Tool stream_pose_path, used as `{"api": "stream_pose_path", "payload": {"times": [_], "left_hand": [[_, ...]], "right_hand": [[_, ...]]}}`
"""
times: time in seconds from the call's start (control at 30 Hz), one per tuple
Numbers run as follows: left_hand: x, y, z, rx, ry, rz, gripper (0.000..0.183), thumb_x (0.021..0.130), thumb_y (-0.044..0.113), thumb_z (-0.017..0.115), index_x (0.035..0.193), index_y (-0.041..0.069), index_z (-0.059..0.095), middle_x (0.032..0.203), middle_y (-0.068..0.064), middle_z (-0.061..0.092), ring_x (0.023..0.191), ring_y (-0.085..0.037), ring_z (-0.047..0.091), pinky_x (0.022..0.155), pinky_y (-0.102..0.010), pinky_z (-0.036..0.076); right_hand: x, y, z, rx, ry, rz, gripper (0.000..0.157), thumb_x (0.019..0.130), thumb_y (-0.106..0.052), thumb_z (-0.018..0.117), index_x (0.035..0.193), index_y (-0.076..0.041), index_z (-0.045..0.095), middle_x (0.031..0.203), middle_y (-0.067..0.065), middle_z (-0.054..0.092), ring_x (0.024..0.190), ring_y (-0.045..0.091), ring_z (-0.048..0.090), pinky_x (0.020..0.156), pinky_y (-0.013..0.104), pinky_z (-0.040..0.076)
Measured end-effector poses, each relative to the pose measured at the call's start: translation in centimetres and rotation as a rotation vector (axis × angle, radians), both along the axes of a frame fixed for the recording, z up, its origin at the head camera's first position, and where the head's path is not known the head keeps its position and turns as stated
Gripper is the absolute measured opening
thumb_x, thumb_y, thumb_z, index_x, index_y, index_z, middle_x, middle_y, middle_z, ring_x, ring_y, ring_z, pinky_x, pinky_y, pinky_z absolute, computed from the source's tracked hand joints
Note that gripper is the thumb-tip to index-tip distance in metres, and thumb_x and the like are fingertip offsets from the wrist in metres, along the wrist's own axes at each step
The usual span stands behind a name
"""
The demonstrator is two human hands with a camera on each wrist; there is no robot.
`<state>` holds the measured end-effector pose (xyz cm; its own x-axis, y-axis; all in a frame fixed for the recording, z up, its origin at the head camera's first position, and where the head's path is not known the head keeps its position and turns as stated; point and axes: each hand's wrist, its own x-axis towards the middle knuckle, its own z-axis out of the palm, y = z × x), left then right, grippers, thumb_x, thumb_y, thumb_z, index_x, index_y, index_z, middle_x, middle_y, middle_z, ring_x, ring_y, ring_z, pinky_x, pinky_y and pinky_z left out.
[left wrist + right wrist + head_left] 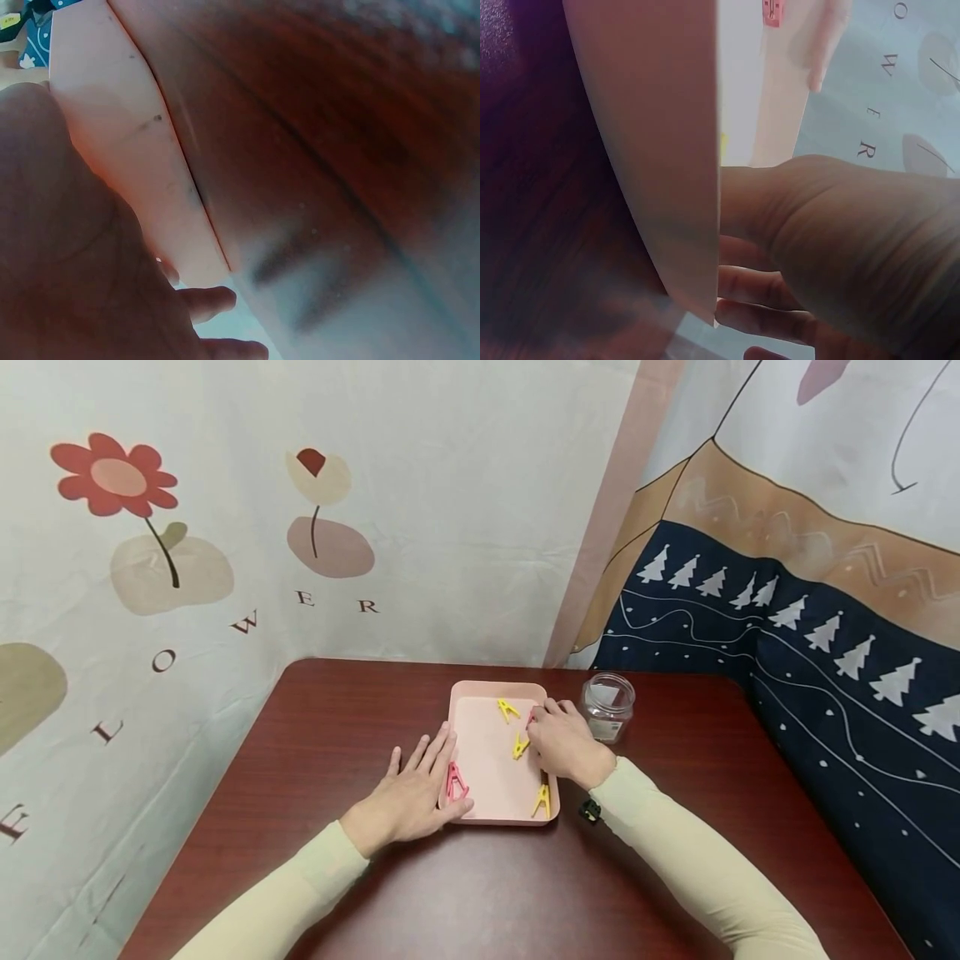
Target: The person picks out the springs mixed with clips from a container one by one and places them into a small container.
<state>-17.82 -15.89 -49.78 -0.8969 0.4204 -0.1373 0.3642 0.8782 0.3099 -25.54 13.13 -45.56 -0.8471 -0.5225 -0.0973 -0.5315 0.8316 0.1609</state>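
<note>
A shallow pink tray (491,793) lies on the table with small spring clips in it. My left hand (405,797) rests along its left edge with the fingers straight, beside a pink clip (454,782). My right hand (564,743) reaches over the right wall, its curled fingers pinching another pink clip (531,717), mostly hidden by the hand. Close to those fingertips lies a yellow clip (521,746). Another yellow clip (507,709) is near the far end, and a third yellow clip (542,800) sits in the near right corner. The right wrist view shows fingers behind the tray wall (660,150).
Just right of the tray stands a clear glass jar (609,714) without a lid, near my right hand. The dark red wooden table (337,718) has printed cloth (465,527) hanging behind it and a navy patterned cloth (825,718) on the right.
</note>
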Motion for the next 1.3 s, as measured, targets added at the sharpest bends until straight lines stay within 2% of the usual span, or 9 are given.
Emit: {"api": "stream_pose_path", "payload": {"times": [0.4, 0.6, 0.87, 1.13, 1.3], "left_hand": [[0.0, 0.2, -0.1, -0.016, 0.000, -0.002, 0.115, 0.111, 0.078, 0.055, 0.189, 0.014, 0.002, 0.200, -0.003, -0.008, 0.184, -0.045, 0.017, 0.141, -0.083, 0.017], [-0.1, 0.4, 0.0, 0.005, 0.006, -0.006, 0.114, 0.111, 0.077, 0.057, 0.189, 0.013, 0.005, 0.200, -0.004, -0.005, 0.183, -0.047, 0.018, 0.141, -0.085, 0.016], [0.3, 0.3, -0.1, -0.004, -0.007, 0.005, 0.114, 0.112, 0.077, 0.055, 0.189, 0.014, 0.001, 0.200, -0.004, -0.006, 0.184, -0.046, 0.016, 0.141, -0.084, 0.015], [0.2, 0.4, 0.0, 0.002, 0.004, 0.006, 0.113, 0.112, 0.076, 0.058, 0.189, 0.013, 0.003, 0.200, -0.005, -0.003, 0.184, -0.047, 0.017, 0.141, -0.085, 0.016], [0.3, 0.3, 0.0, -0.006, -0.001, 0.007, 0.114, 0.112, 0.076, 0.058, 0.189, 0.013, 0.003, 0.200, -0.004, -0.005, 0.184, -0.046, 0.017, 0.141, -0.085, 0.016]], "right_hand": [[0.0, 0.9, -0.4, -0.060, 0.027, -0.002, 0.022, 0.099, -0.029, 0.094, 0.114, -0.013, 0.090, 0.131, 0.011, 0.079, 0.126, 0.033, 0.065, 0.122, 0.058, 0.052], [-0.1, 1.4, -0.5, -0.098, 0.059, 0.008, 0.027, 0.097, -0.028, 0.095, 0.118, -0.012, 0.089, 0.130, 0.011, 0.080, 0.126, 0.034, 0.068, 0.120, 0.058, 0.053], [0.3, 1.9, -0.9, -0.171, 0.089, 0.025, 0.026, 0.096, -0.027, 0.096, 0.114, -0.010, 0.087, 0.123, 0.011, 0.079, 0.114, 0.032, 0.069, 0.115, 0.059, 0.055], [0.6, 3.1, -0.6, -0.302, 0.118, -0.001, 0.033, 0.096, -0.031, 0.097, 0.117, -0.009, 0.083, 0.122, 0.009, 0.078, 0.115, 0.029, 0.068, 0.121, 0.062, 0.056], [1.0, 4.0, -0.1, -0.365, 0.157, -0.001, 0.034, 0.096, -0.029, 0.097, 0.119, -0.007, 0.082, 0.122, 0.009, 0.077, 0.114, 0.029, 0.066, 0.118, 0.061, 0.057]]}}
